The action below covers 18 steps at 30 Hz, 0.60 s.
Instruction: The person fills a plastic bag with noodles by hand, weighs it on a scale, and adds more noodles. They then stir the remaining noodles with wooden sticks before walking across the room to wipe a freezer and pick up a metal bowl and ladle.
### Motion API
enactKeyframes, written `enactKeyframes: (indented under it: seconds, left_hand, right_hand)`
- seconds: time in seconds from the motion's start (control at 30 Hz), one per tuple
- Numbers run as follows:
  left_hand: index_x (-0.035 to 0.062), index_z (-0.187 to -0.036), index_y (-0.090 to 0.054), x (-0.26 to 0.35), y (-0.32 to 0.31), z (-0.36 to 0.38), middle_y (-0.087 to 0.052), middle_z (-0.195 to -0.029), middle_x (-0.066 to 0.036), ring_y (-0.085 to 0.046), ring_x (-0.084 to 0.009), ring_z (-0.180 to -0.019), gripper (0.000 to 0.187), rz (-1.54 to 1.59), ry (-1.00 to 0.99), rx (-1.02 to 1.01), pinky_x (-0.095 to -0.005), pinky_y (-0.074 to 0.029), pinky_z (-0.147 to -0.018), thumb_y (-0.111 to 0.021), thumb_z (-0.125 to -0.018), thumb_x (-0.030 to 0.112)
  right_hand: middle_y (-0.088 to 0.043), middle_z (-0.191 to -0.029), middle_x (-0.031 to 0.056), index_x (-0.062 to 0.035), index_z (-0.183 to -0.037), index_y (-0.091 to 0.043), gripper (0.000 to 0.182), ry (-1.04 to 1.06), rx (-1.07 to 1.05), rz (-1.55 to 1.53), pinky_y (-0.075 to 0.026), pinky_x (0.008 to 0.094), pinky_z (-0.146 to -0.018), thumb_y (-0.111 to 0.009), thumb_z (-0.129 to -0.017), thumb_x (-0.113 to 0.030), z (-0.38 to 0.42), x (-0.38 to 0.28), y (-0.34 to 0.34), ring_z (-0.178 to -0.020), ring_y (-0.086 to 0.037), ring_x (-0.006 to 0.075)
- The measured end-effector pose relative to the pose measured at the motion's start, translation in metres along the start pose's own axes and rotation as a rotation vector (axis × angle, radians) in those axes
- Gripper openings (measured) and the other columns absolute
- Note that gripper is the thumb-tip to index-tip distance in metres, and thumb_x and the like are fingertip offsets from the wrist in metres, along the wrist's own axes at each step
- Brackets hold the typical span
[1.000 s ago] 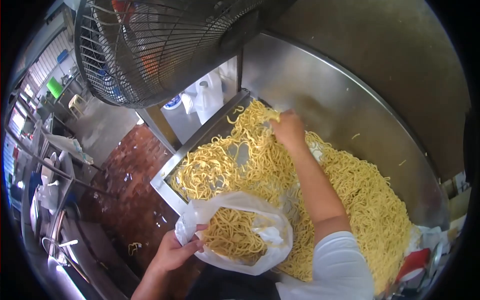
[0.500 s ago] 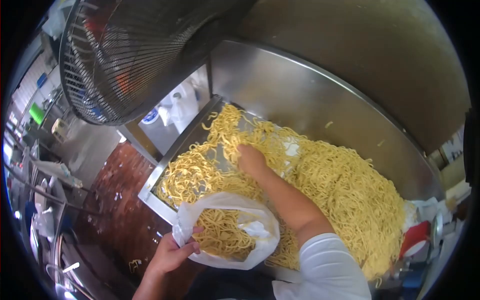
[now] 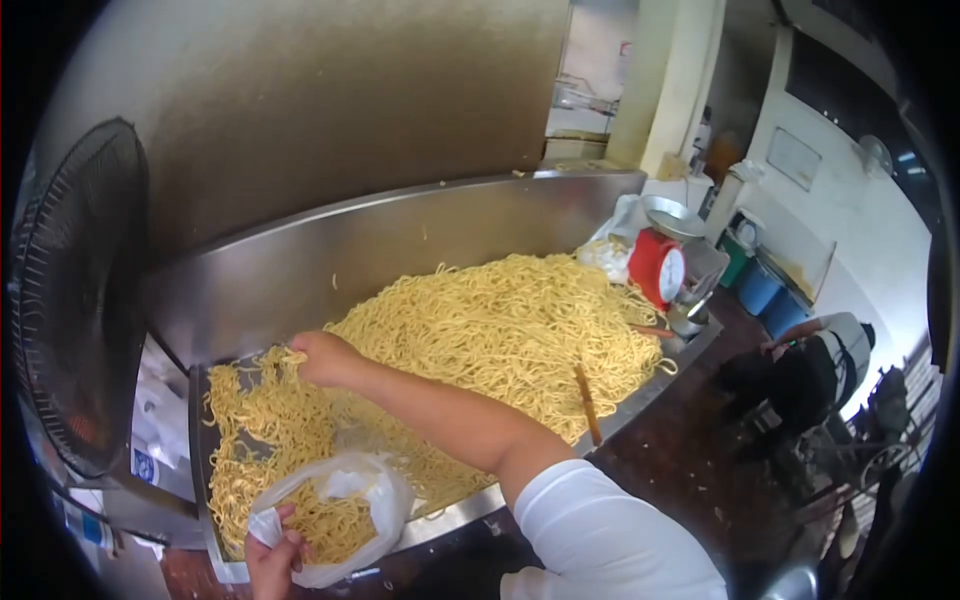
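A large heap of yellow noodles (image 3: 520, 330) covers the stainless steel tray table (image 3: 410, 217), with thinner strands spread at its left end. My left hand (image 3: 272, 562) pinches the rim of a translucent plastic bag (image 3: 396, 500), held open at the table's front edge with noodles inside. Over the left end of the table, my right hand (image 3: 330, 360) reaches across and is closed on some noodles (image 3: 272, 362). Its fingertips are partly hidden among the strands.
A black-caged fan (image 3: 85, 300) stands at the left. On the table's right end are a red scale (image 3: 648, 265) with a metal pan (image 3: 674, 217) and a wooden stick (image 3: 587, 405). Another person (image 3: 845, 355) bends over at the right, near blue bins (image 3: 762, 287).
The view has swung to the right, bringing the scale, stick and other person into sight. My right hand stays at the noodles' left end; my left hand keeps hold of the bag.
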State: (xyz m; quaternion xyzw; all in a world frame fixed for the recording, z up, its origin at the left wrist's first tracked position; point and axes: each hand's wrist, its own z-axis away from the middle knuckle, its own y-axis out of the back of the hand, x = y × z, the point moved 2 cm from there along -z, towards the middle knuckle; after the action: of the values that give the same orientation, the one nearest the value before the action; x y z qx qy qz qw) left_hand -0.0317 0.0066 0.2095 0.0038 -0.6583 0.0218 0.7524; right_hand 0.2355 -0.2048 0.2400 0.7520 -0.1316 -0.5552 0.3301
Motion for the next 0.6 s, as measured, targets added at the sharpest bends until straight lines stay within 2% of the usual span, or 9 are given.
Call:
enactKeyframes:
  seconds: [0.07,0.1,0.13,0.2,0.23,0.27,0.37,0.5,0.6]
  left_hand:
    - [-0.0002,-0.126,-0.059,-0.001,-0.002,0.000,-0.054,-0.068,0.003,-0.042,-0.0058,-0.051,0.036,-0.038,-0.011,0.005,-0.0204,-0.030,-0.046,-0.063,-0.092,0.013]
    - [-0.0006,-0.130,-0.058,-0.008,0.000,0.001,-0.054,-0.067,0.003,-0.042,-0.0059,-0.051,0.040,-0.028,-0.046,-0.015,-0.0210,-0.031,-0.046,-0.062,-0.093,0.013]
    - [-0.0006,-0.130,-0.058,-0.011,-0.002,0.002,-0.054,-0.067,0.003,-0.042,-0.0059,-0.051,0.040,-0.047,-0.065,-0.028,-0.0210,-0.031,-0.046,-0.062,-0.093,0.013]
    - [-0.0003,-0.125,-0.061,-0.007,-0.016,-0.003,-0.053,-0.065,0.002,-0.042,-0.0058,-0.051,0.035,-0.011,-0.044,0.019,-0.0207,-0.032,-0.046,-0.061,-0.093,0.012]
    - [0.0019,-0.111,-0.066,0.001,-0.028,-0.002,-0.053,-0.065,0.002,-0.043,-0.0067,-0.052,0.023,-0.052,-0.026,0.077,-0.0217,-0.034,-0.048,-0.062,-0.091,0.013]
    - [0.0019,-0.111,-0.066,0.003,-0.041,-0.005,-0.053,-0.065,0.002,-0.043,-0.0067,-0.052,0.023,-0.064,-0.035,0.059,-0.0217,-0.034,-0.048,-0.062,-0.091,0.013]
    - [0.0062,-0.091,-0.065,0.011,-0.061,-0.018,-0.053,-0.065,0.002,-0.047,-0.0086,-0.058,0.014,-0.184,-0.050,0.099,-0.0250,-0.037,-0.052,-0.066,-0.087,0.020]
    - [0.0059,-0.092,-0.066,0.015,-0.094,-0.026,-0.056,-0.069,0.002,-0.049,-0.0091,-0.063,0.018,-0.234,-0.124,0.226,-0.0255,-0.038,-0.056,-0.067,-0.087,0.023]
    - [0.0059,-0.097,-0.068,0.012,-0.105,-0.023,-0.057,-0.070,0.002,-0.048,-0.0086,-0.061,0.022,-0.281,-0.155,0.197,-0.0248,-0.037,-0.054,-0.067,-0.088,0.026]
  right_hand:
    - [-0.068,-0.107,0.0189,-0.0067,-0.113,-0.065,0.041,0.032,0.024,-0.015,-0.051,0.0395,-0.088,-0.065,-0.072,-0.007,0.007,0.005,0.015,-0.103,-0.065,0.0341]
    - [-0.068,-0.102,0.0179,-0.0063,-0.109,-0.066,0.037,0.038,0.049,-0.090,-0.051,0.0400,-0.084,-0.065,-0.072,-0.006,0.012,0.007,0.020,-0.098,-0.066,0.0342]
    - [-0.069,-0.096,0.0169,-0.0060,-0.105,-0.067,0.033,0.043,0.076,-0.168,-0.051,0.0405,-0.080,-0.066,-0.072,-0.006,0.018,0.009,0.025,-0.093,-0.067,0.0342]
    - [-0.069,-0.095,0.0172,-0.0059,-0.102,-0.067,0.031,0.043,0.130,-0.164,-0.051,0.0408,-0.079,-0.066,-0.071,-0.004,0.029,0.009,0.031,-0.092,-0.067,0.0343]
    - [-0.069,-0.094,0.0176,-0.0058,-0.100,-0.067,0.030,0.037,0.154,-0.152,-0.051,0.0410,-0.077,-0.066,-0.071,-0.003,0.036,0.010,0.035,-0.090,-0.067,0.0344]
    - [-0.069,-0.094,0.0176,-0.0058,-0.100,-0.067,0.030,0.033,0.178,-0.155,-0.051,0.0410,-0.077,-0.066,-0.071,-0.003,0.043,0.013,0.041,-0.090,-0.067,0.0344]
    - [-0.068,-0.092,0.0182,-0.0057,-0.095,-0.067,0.026,0.064,0.130,-0.198,-0.051,0.0416,-0.077,-0.065,-0.070,0.000,0.054,0.021,0.051,-0.090,-0.067,0.0351]
    - [-0.068,-0.093,0.0179,-0.0061,-0.097,-0.066,0.024,0.115,0.130,-0.222,-0.050,0.0417,-0.079,-0.063,-0.074,-0.002,0.059,0.040,0.057,-0.092,-0.066,0.0361]
    - [-0.067,-0.095,0.0187,-0.0058,-0.097,-0.065,0.024,0.125,0.136,-0.235,-0.050,0.0424,-0.079,-0.062,-0.074,-0.001,0.065,0.051,0.061,-0.092,-0.065,0.0363]
